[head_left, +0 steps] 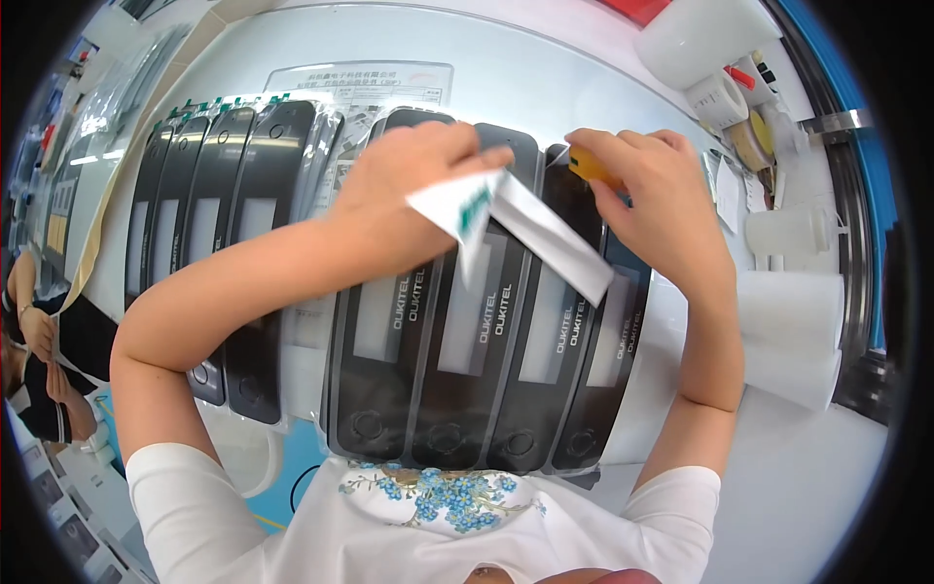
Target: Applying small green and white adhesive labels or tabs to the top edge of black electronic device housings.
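Observation:
Over the black panels, my left hand (394, 190) is closed on a folded white strip (555, 238) with a green mark; it is smeared by motion and trails down to the right. My right hand (657, 200) grips a small yellow tool (588, 167) between thumb and fingers, near the top of the rightmost panel. The tool's kind is unclear. Several long black panels (452, 399) with pale windows lie side by side under clear film in front of me. My left hand and forearm hide some of their upper parts.
A second row of black panels (263, 321) in clear film lies to the left. A printed sheet (370, 83) is at the back. White rolls (790, 326), a tape roll (749, 141) and a white cup (788, 232) stand at right. Another person's hands (39, 331) show far left.

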Available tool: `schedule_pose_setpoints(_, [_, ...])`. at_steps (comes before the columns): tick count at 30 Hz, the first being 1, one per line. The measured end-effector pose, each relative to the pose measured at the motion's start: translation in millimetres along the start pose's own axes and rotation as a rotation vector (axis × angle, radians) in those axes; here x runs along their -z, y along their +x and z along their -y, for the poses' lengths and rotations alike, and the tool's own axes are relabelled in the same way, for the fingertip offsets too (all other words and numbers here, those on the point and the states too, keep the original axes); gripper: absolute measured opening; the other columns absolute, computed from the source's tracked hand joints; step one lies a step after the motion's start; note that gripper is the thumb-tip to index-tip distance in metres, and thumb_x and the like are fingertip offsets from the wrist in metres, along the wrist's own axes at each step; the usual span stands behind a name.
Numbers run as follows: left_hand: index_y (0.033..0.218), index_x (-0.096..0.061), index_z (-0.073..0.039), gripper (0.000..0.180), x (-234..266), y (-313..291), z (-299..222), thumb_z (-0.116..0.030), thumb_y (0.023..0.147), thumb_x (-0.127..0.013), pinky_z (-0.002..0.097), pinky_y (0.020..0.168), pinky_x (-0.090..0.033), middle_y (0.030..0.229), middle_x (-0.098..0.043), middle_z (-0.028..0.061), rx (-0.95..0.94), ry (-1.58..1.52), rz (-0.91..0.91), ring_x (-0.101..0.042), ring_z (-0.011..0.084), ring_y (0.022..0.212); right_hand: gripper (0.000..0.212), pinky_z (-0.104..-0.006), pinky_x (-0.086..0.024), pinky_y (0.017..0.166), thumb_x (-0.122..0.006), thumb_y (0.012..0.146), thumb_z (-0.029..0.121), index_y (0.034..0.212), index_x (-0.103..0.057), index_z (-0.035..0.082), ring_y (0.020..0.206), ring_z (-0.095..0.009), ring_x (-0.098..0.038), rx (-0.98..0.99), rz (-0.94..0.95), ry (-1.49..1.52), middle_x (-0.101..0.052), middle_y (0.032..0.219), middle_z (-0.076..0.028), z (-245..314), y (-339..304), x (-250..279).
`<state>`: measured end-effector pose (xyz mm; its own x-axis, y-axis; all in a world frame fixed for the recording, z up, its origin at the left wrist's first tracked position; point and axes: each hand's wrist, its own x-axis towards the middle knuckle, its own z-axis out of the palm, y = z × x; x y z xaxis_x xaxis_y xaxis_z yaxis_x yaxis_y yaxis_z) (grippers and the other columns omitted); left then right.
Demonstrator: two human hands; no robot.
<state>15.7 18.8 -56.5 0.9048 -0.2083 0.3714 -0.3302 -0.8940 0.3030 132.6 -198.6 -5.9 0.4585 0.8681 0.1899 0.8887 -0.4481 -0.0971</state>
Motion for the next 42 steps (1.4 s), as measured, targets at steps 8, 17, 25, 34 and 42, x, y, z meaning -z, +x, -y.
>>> schedule_pose_setpoints(8, [0.086,-0.064,-0.004,0.021,-4.8,-2.9,19.3,-0.024,0.091,-0.059,0.0418,0.055,-0.049,0.071,-0.062,0.0138,0.075,0.010,-0.169,-0.061,0.0338,0.062,0.030,-0.0473,-0.041,0.093,-0.059,0.087,0.007,0.117,-0.061,0.013,0.079,-0.027,-0.062,0.105,-0.094,0.004,-0.064,0.081,-0.008,24.2,40.0,-32.8])
schedule_pose_setpoints(17, [0.104,-0.065,-0.003,0.020,9.3,-26.0,22.1,-0.017,0.090,-0.062,0.0388,0.065,-0.049,0.083,-0.060,0.0121,0.143,-0.229,-0.025,-0.060,0.0312,0.073,0.025,-0.0507,-0.038,0.096,-0.055,0.086,0.004,0.109,-0.063,0.011,0.081,-0.028,-0.062,0.083,-0.018,0.009,-0.063,0.078,-0.008,38.1,49.0,-24.6])
schedule_pose_setpoints(25, [0.117,-0.067,-0.003,0.028,27.0,-46.4,45.9,-0.009,0.090,-0.060,0.0331,0.060,-0.045,0.087,-0.057,0.0102,0.053,-0.198,-0.075,-0.057,0.0232,0.068,0.029,-0.0464,-0.038,0.095,-0.053,0.086,0.002,0.112,-0.061,0.012,0.082,-0.028,-0.062,0.070,0.043,0.028,-0.064,0.082,-0.009,39.6,50.7,-14.7])
schedule_pose_setpoints(34, [0.117,-0.067,-0.009,0.028,20.9,-49.0,60.7,-0.019,0.092,-0.060,0.0399,0.057,-0.048,0.084,-0.065,0.0142,0.154,0.073,-0.090,-0.062,0.0309,0.068,0.033,-0.0463,-0.041,0.092,-0.058,0.087,0.006,0.120,-0.060,0.011,0.083,-0.027,-0.063,0.184,-0.181,0.102,-0.065,0.085,-0.010,54.4,75.2,-33.4])
schedule_pose_setpoints(42, [0.081,-0.064,-0.004,0.022,24.2,-43.3,66.9,-0.024,0.089,-0.060,0.0420,0.050,-0.049,0.060,-0.059,0.0128,0.151,-0.011,-0.161,-0.059,0.0341,0.052,0.034,-0.0461,-0.041,0.091,-0.056,0.088,0.006,0.121,-0.061,0.013,0.080,-0.027,-0.062,0.177,-0.014,0.028,-0.063,0.081,-0.009,71.4,96.4,-43.0])
